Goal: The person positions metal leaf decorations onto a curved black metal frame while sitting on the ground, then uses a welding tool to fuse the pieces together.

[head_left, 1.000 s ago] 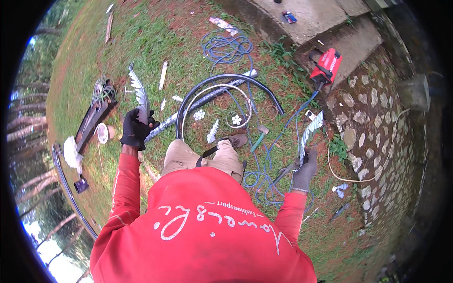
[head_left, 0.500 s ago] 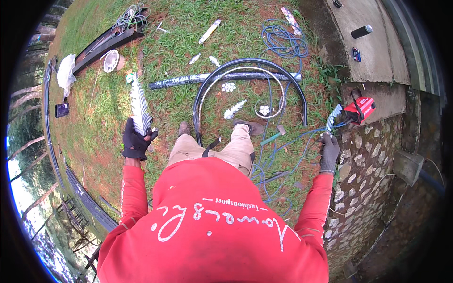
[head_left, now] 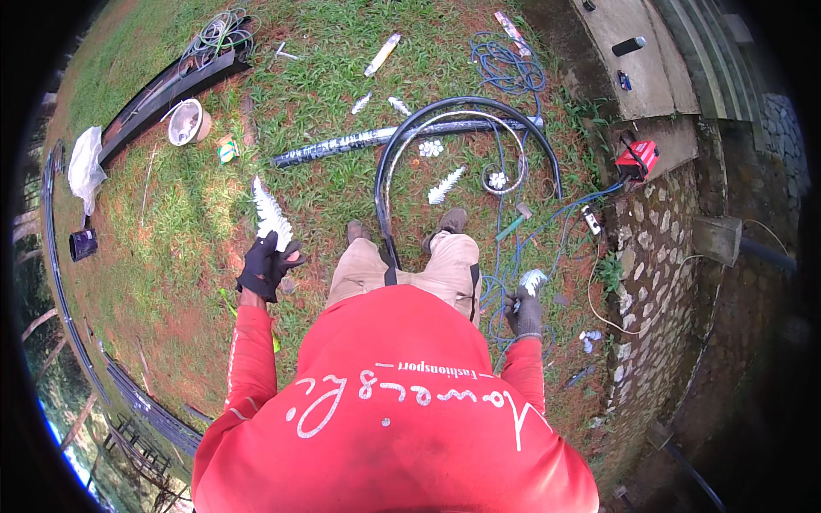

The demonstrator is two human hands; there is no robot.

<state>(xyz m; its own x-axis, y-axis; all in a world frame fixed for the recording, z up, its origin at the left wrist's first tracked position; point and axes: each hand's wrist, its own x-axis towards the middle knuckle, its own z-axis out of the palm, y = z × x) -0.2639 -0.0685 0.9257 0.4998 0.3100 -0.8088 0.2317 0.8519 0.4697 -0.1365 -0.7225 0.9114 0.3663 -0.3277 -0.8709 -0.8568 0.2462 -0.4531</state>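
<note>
In my gloved left hand (head_left: 267, 265) is a white leaf-shaped ornament (head_left: 269, 212), its serrated blade pointing away from me. My fingers close round its lower end. On the other side, my gloved right hand (head_left: 524, 315) grips a smaller white leaf ornament (head_left: 533, 280), whose far end shows above the fingers. On the grass between and beyond my hands lie another white leaf (head_left: 445, 185), a white flower ornament (head_left: 431, 148) and a second white flower (head_left: 497, 180). A curved black tube (head_left: 382, 184) arches round them, with a thinner scrolled bar (head_left: 393, 162) inside it.
A hammer (head_left: 514, 221) lies beyond my right hand. Blue cable (head_left: 560, 209) runs to a red box-shaped machine (head_left: 637, 160) by the stone wall (head_left: 650, 265). At the far left are a white bucket (head_left: 189, 122), a black trough-like channel (head_left: 171, 101) and a plastic bag (head_left: 85, 171).
My right hand has come inward and nearer my body with its leaf. The left-hand leaf is tilted differently and lower. The whole view has shifted.
</note>
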